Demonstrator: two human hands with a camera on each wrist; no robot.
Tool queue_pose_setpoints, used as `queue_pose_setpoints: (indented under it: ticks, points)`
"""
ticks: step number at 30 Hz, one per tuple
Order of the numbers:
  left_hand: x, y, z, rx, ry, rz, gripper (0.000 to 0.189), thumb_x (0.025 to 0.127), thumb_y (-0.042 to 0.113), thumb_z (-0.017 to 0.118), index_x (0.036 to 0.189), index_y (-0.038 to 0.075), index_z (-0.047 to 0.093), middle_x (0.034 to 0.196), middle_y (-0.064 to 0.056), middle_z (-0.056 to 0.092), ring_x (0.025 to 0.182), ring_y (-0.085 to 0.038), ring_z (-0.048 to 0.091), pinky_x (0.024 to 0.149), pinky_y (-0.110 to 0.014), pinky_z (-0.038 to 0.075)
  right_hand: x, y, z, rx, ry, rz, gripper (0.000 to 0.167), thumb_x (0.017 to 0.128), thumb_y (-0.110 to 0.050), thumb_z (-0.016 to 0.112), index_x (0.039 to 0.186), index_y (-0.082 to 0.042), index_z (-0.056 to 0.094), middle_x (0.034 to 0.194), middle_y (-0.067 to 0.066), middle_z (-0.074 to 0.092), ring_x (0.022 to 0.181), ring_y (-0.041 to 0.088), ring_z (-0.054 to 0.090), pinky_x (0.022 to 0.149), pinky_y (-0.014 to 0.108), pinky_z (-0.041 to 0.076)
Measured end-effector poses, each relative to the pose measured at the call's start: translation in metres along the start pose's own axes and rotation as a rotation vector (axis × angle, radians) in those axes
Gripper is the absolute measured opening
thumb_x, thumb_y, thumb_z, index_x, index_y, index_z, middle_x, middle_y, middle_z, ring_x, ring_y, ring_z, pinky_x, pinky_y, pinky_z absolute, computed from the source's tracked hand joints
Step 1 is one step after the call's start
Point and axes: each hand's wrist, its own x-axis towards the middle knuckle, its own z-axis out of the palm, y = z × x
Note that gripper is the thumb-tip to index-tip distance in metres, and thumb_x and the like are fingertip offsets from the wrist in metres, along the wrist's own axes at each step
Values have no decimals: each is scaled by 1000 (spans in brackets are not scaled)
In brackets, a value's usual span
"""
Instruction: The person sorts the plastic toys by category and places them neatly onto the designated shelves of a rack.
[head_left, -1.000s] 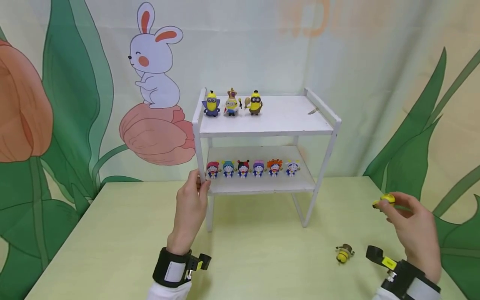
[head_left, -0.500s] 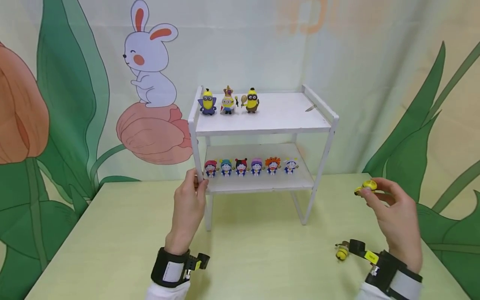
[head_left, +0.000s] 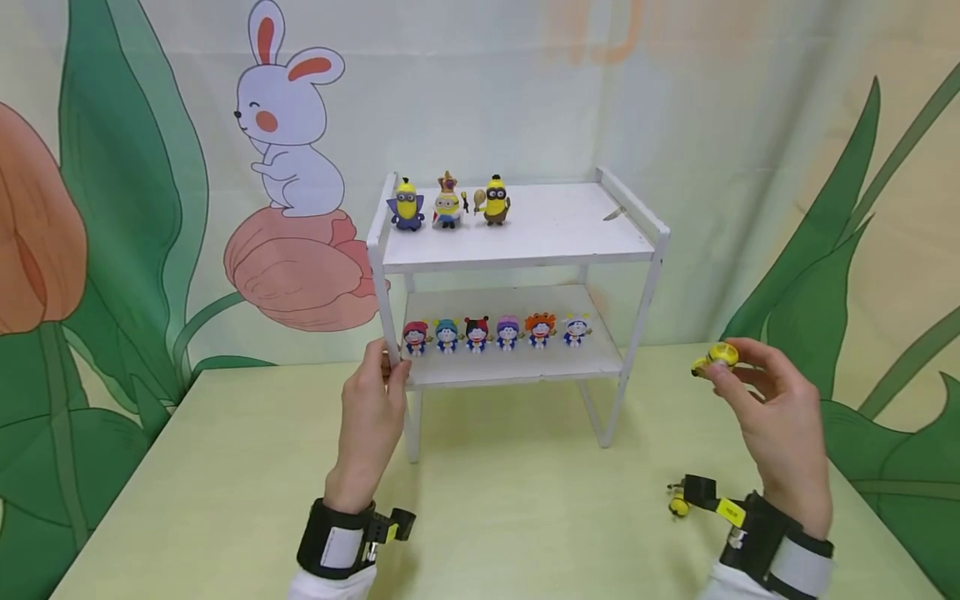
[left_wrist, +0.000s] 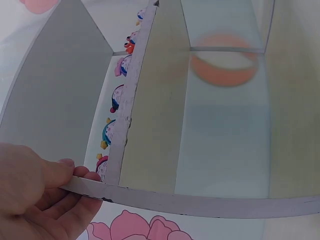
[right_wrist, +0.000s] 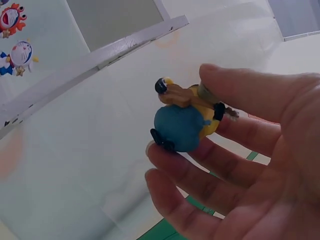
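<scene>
My left hand grips the front left leg of a white two-tier shelf; in the left wrist view, thumb and fingers wrap its white bar. My right hand, right of the shelf and above the table, pinches a yellow minion figurine between thumb and fingers. That figurine has blue overalls and a brown guitar-like piece. Three minion figurines stand on the top tier: one with blue wings, one crowned, one in brown. Several Doraemon-like figurines line the lower tier.
Another minion figurine lies on the table, partly hidden by the right wrist camera. A small flat piece is at the top tier's right end. Behind hangs a printed curtain with a rabbit and plants.
My right hand has moved left and up with the minion figurine, toward the shelf. The left hand keeps its grip on the shelf leg. The head view has shifted slightly.
</scene>
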Motion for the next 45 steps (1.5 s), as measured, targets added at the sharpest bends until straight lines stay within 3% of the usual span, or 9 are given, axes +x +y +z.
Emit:
queue_pose_setpoints:
  ticks: [5, 11, 19, 25, 28, 33, 39, 45]
  points:
    - [1, 0, -1, 4, 8, 18, 27, 94, -1, 62, 118, -7, 52, 89, -19, 63, 77, -28, 62, 68, -42, 56, 0, -6, 2, 75, 2, -9, 42, 91, -20, 71, 129, -7, 58, 121, 7, 57, 100, 19, 60, 82, 16, 48]
    - [1, 0, 0, 4, 6, 9, 26, 95, 0, 61, 118, -7, 52, 90, -19, 64, 78, -29, 62, 69, -41, 57, -3, -16, 5, 61, -6, -38, 42, 92, -21, 70, 130, -8, 58, 119, 7, 59, 98, 17, 61, 83, 18, 47]
    - [1, 0, -1, 8, -2, -2, 28, 95, 0, 61, 120, -7, 52, 92, -19, 64, 79, -29, 63, 70, -41, 57, -6, -34, 15, 373, -50, -18, 38, 90, -13, 72, 122, 2, 60, 113, 12, 62, 91, 20, 65, 79, 24, 54]
    - [2, 2, -3, -4, -1, -4, 26, 96, 1, 60, 119, -6, 52, 90, -19, 64, 77, -29, 62, 68, -41, 56, -6, -48, 26, 464, -111, -34, 33, 91, -9, 71, 117, 7, 59, 107, 14, 64, 88, 22, 67, 78, 30, 56]
    - [1, 2, -2, -10, -2, -7, 26, 96, 1, 60, 119, -6, 52, 91, -19, 64, 78, -28, 62, 67, -41, 56, -3, -56, 29, 438, -129, -37, 33, 91, -12, 71, 116, 6, 59, 105, 14, 65, 87, 23, 68, 80, 30, 55]
    - [0, 2, -2, -7, -3, -15, 27, 95, 1, 61, 120, -7, 52, 93, -20, 65, 80, -29, 63, 69, -41, 56, 10, -78, 32, 306, -160, -55, 37, 91, -20, 72, 120, 0, 62, 108, 14, 65, 91, 23, 65, 82, 25, 53]
    - [1, 0, -2, -6, 6, -7, 28, 95, 0, 61, 120, -6, 52, 92, -20, 65, 80, -29, 63, 69, -43, 57, 29, -109, 38, 155, -207, -164, 41, 91, -25, 72, 125, -6, 62, 110, 11, 67, 98, 22, 62, 78, 24, 51]
    - [1, -1, 0, -6, 3, -3, 28, 95, 1, 61, 120, -7, 52, 92, -20, 65, 80, -29, 64, 69, -42, 57, 59, -135, 52, 56, -275, -262, 38, 94, -23, 68, 127, -4, 60, 114, 9, 66, 102, 18, 62, 85, 24, 51]
